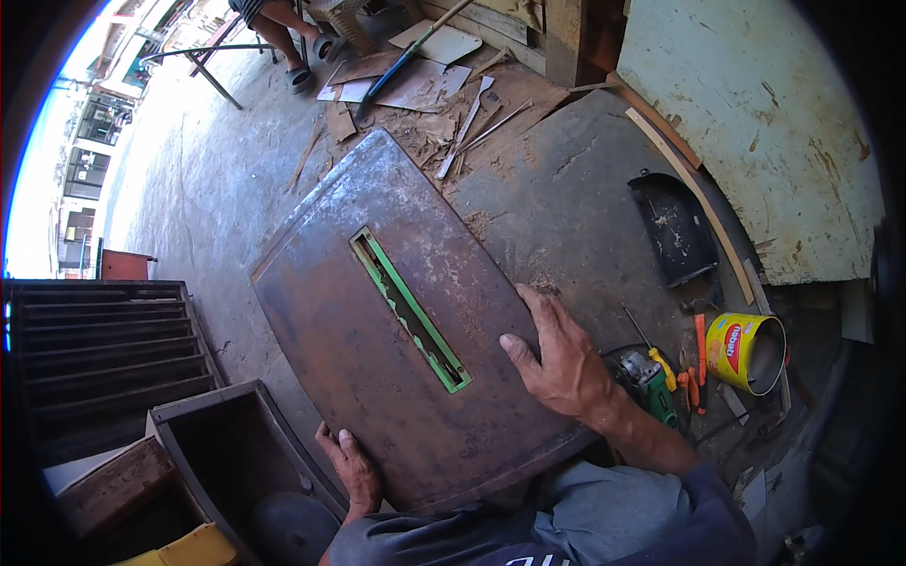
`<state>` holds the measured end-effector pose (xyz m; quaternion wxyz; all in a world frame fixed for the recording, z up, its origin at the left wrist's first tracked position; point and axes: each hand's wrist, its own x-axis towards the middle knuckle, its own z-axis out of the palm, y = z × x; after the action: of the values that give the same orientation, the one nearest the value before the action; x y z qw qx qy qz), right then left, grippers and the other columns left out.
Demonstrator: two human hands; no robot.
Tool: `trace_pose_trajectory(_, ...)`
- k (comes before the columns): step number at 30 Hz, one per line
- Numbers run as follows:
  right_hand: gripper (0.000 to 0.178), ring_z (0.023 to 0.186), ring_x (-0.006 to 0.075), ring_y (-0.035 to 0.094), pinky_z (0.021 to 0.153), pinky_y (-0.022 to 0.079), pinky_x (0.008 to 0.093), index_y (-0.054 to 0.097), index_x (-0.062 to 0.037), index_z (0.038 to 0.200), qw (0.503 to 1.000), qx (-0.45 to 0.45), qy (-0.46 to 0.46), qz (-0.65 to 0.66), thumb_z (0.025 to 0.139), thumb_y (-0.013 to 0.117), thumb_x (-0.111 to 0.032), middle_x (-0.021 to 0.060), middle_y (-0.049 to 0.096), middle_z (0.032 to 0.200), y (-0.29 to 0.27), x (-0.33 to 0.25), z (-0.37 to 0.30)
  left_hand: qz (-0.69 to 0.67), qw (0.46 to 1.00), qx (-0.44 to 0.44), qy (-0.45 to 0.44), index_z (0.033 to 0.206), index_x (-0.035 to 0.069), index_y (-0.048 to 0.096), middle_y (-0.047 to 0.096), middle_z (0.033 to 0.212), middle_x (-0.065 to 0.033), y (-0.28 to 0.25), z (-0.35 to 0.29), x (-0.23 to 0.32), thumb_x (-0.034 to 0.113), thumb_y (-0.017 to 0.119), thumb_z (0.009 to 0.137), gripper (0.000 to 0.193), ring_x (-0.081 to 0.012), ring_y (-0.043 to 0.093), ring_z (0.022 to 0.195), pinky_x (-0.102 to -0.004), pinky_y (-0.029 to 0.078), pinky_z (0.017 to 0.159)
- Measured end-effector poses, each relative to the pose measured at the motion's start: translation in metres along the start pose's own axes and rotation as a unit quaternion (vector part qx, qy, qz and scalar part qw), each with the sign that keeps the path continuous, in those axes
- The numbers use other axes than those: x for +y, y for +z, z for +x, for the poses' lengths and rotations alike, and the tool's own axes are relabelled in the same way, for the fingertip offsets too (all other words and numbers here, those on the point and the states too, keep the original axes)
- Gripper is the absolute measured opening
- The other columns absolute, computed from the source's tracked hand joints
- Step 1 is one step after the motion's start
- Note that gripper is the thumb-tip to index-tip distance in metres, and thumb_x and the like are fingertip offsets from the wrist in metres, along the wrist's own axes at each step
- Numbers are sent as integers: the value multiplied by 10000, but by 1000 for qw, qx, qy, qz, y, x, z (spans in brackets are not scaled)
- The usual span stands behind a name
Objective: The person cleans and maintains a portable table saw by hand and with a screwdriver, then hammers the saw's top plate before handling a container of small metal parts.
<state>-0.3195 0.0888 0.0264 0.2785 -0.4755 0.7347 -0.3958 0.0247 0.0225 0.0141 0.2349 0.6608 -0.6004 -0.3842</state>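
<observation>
A large, worn brown panel (pixel 330 311) with whitish scuffs tilts across my lap, its far corner pointing away from me. A long slot with a bright green frame (pixel 415 311) is set into it, and the inner edge there looks jagged. My left hand (pixel 353 472) grips the panel's near left edge, thumb on top and fingers curled around. At the right edge my right hand (pixel 564 363) holds on, thumb lying on the face and fingers along the rim. The panel's underside is hidden.
To the right lie a green power tool (pixel 651 389), a yellow-handled screwdriver (pixel 663 368), a yellow tin (pixel 736 349) and a black dustpan (pixel 672 226). Wooden drawers (pixel 241 443) and a slatted frame (pixel 104 349) stand left. Wood scraps and a broom (pixel 406 61) lie ahead, near a person's feet (pixel 300 75).
</observation>
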Motion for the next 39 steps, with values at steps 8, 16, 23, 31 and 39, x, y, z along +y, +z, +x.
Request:
trace_pose_trajectory(8, 625, 1225, 507, 559, 1051, 466, 522, 367, 74, 1469, 1000, -14, 13, -1, 1017, 590, -296, 349, 525, 1325, 0, -3, 1, 7, 1000, 4, -3, 1439, 13, 330, 502, 1336, -195, -1, 1, -3, 310, 360, 1090, 459, -273, 504, 1215, -402, 365, 1079)
trace_pose_trajectory(16, 636, 1283, 464, 548, 1092, 435, 479, 376, 43, 1484, 996, -38, 70, 25, 1021, 603, -328, 329, 558, 1337, -3, -9, 2, -29, 1000, 3, 8, 1406, 20, 362, 512, 1302, -187, -1, 0, -5, 286, 388, 1080, 422, -266, 506, 1189, -400, 375, 1064)
trace_pose_trajectory(23, 647, 1323, 311, 534, 1124, 385, 394, 413, 30, 1502, 959, -130, 132, 215, 1040, 593, -385, 231, 568, 1403, -12, 13, 5, -52, 999, 0, 13, 1388, 21, 375, 517, 1276, -190, 0, -3, -2, 298, 397, 1082, 413, -270, 504, 1173, -396, 380, 1052)
trace_pose_trajectory(31, 705, 1369, 309, 489, 1160, 341, 385, 324, 36, 1551, 947, -97, 143, 270, 1056, 555, -408, 224, 528, 1458, 35, 2, -53, 72, 987, 88, 109, 1459, 17, 353, 506, 1344, -251, -35, 9, 4, 153, 532, 1027, 487, -353, 528, 1234, -454, 418, 1049)
trace_pose_trajectory(39, 536, 1221, 263, 580, 1075, 430, 365, 499, 2, 1432, 969, -39, 136, 202, 1077, 523, -399, 176, 620, 1304, 12, 16, -67, 214, 867, -65, 445, 1355, 35, 560, 538, 1406, -193, -9, 71, 95, 87, 581, 975, 384, -378, 503, 1322, -469, 403, 1115)
